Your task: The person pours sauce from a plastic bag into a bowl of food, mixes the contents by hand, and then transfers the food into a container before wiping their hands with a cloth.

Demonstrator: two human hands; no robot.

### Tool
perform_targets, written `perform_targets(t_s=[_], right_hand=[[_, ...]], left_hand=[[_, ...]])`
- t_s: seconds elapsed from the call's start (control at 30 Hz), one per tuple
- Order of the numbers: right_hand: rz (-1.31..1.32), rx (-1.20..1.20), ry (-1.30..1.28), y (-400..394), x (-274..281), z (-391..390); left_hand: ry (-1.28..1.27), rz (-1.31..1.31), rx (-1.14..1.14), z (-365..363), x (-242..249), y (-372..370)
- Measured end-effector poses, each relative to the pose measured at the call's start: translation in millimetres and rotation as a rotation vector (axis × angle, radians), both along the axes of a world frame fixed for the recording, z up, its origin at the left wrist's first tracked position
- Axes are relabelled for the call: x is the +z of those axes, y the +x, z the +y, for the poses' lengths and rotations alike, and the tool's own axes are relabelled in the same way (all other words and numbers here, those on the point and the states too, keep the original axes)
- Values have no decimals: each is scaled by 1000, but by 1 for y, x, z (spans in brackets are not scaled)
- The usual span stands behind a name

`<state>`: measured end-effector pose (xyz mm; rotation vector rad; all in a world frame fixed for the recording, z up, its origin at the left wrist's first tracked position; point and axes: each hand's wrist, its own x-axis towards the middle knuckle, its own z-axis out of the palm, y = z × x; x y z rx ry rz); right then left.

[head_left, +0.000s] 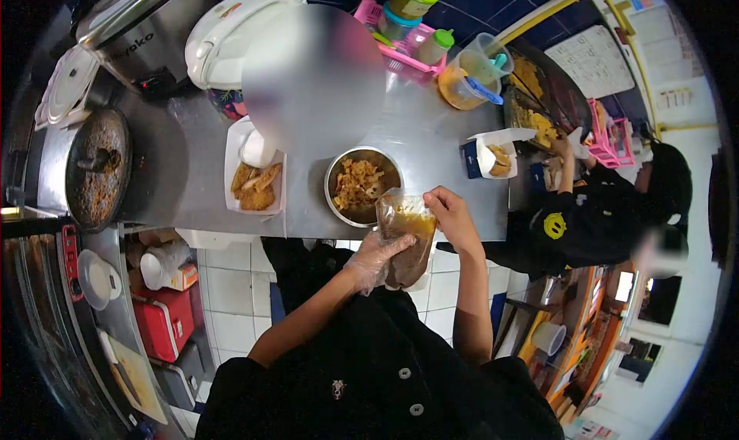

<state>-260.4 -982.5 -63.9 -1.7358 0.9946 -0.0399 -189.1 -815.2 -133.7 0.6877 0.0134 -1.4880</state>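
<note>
A clear plastic bag [406,244] with brownish food inside hangs in front of me, just below the counter edge. My left hand [375,260], in a thin clear glove, holds the bag's lower left side. My bare right hand [453,215] pinches the bag's top right corner. Right above the bag, a round metal bowl [341,207] of shredded fried food sits on the steel counter [431,143].
A white tray [232,163] of fried pieces lies left of the bowl. A dark pan [96,170] and rice cookers stand far left. A small open box [493,157] with food sits on the right. A person in black [596,209] works at the right end.
</note>
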Motion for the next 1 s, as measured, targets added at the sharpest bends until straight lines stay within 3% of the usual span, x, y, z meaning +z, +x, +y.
perform_targets(t_s=[0.1, 0.3, 1.0], right_hand=[[15, 41, -70, 3, -13, -6], [-41, 141, -189, 12, -30, -20], [15, 291, -429, 56, -10, -21]], left_hand=[[30, 185, -25, -3, -6, -5], [21, 198, 83, -12, 0, -8], [-105, 289, 211, -19, 1, -4]])
